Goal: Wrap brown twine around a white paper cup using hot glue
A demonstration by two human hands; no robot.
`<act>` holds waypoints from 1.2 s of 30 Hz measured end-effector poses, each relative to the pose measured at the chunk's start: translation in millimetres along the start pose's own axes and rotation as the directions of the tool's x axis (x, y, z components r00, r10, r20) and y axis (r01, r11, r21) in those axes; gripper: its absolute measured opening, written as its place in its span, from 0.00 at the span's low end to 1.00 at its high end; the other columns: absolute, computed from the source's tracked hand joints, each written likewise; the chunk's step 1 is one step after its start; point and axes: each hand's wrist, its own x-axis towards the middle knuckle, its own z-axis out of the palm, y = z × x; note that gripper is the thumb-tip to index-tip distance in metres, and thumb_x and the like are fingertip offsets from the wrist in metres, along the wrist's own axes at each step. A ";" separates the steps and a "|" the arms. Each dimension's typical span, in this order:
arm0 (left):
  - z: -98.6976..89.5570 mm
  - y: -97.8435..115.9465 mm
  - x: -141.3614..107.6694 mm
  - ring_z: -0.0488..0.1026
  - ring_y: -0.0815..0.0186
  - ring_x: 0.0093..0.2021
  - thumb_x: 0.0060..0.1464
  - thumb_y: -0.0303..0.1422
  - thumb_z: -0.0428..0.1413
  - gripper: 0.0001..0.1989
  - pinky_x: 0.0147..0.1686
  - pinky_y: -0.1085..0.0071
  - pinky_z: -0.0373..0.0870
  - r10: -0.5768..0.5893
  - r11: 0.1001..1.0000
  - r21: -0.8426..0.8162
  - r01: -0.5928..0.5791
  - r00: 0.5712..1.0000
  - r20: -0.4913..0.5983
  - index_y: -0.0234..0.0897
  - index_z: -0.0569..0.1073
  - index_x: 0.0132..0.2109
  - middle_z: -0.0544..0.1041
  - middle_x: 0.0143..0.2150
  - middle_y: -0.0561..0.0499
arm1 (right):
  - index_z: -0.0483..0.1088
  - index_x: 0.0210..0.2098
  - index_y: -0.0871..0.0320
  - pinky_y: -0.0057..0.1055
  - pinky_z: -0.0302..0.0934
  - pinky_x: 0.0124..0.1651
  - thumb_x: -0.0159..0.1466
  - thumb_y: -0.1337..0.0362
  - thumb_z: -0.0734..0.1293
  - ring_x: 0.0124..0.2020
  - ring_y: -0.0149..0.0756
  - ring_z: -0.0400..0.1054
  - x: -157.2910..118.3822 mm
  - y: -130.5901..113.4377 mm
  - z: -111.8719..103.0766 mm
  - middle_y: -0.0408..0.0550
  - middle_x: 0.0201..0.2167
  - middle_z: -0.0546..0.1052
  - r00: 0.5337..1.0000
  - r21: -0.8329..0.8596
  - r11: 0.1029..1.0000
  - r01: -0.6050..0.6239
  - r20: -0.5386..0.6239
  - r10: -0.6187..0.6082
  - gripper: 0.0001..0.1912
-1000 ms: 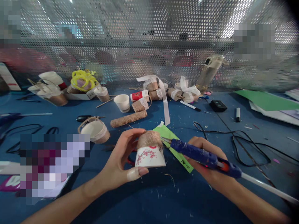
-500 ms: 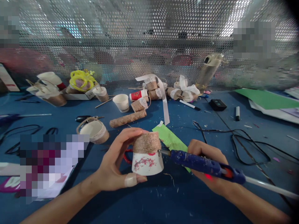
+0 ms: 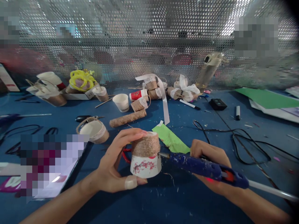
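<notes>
My left hand (image 3: 116, 165) grips a paper cup (image 3: 146, 166) upside down between thumb and fingers, a pale bandage round the thumb. Brown twine (image 3: 146, 145) is wound about the cup's narrower upper part; white paper with pink blossom print shows below. A red handle (image 3: 126, 155) sticks out on the cup's left side. In my right hand (image 3: 211, 158) is a blue glue gun (image 3: 201, 166), a red light glowing beneath it and a clear glue stick (image 3: 272, 189) out of its rear. The nozzle tip meets or nearly meets the twine's lower edge.
Behind the cup lie a twine roll (image 3: 128, 118), a green paper strip (image 3: 171, 138) and a white ribbon (image 3: 165, 105). A twine-handled cup (image 3: 94, 132) stands left. Black cable (image 3: 235, 137) loops at right. A bottle (image 3: 209, 71) stands by the perforated metal screen (image 3: 140, 31).
The cup has tilted slightly toward me, showing more of its top, and shifted a little left and down. The glue gun has moved slightly down, its nozzle still by the twine's edge.
</notes>
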 end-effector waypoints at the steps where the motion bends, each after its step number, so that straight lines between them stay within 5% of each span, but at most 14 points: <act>1: 0.1 0.0 -0.2 0.66 0.46 0.59 0.43 0.36 0.70 0.43 0.61 0.47 0.66 -0.005 1.000 0.001 0.005 1.000 -0.008 0.43 0.64 0.66 0.66 0.61 0.40 | 0.55 0.26 0.54 0.30 0.47 0.25 0.59 0.69 0.68 0.22 0.29 0.54 -0.3 0.4 -0.2 0.38 0.23 0.61 1.000 -0.007 1.000 0.002 -0.003 -0.002 0.15; 18: -2.0 -1.1 0.8 0.67 0.47 0.59 0.40 0.36 0.72 0.46 0.61 0.49 0.65 0.037 0.987 0.156 -0.042 0.999 0.032 0.45 0.64 0.66 0.69 0.60 0.41 | 0.54 0.28 0.53 0.31 0.47 0.25 0.59 0.71 0.64 0.22 0.30 0.56 -5.7 0.9 0.6 0.39 0.23 0.61 0.998 -0.109 0.993 0.055 0.011 -0.054 0.12; 36: 7.5 3.8 4.9 0.69 0.46 0.57 0.40 0.42 0.72 0.43 0.58 0.47 0.70 -0.030 0.997 -0.078 0.022 0.995 -0.095 0.45 0.65 0.63 0.68 0.57 0.40 | 0.52 0.27 0.53 0.30 0.45 0.25 0.55 0.73 0.65 0.22 0.29 0.52 -3.5 3.4 3.1 0.37 0.23 0.57 1.000 -0.122 0.992 0.029 0.000 -0.029 0.15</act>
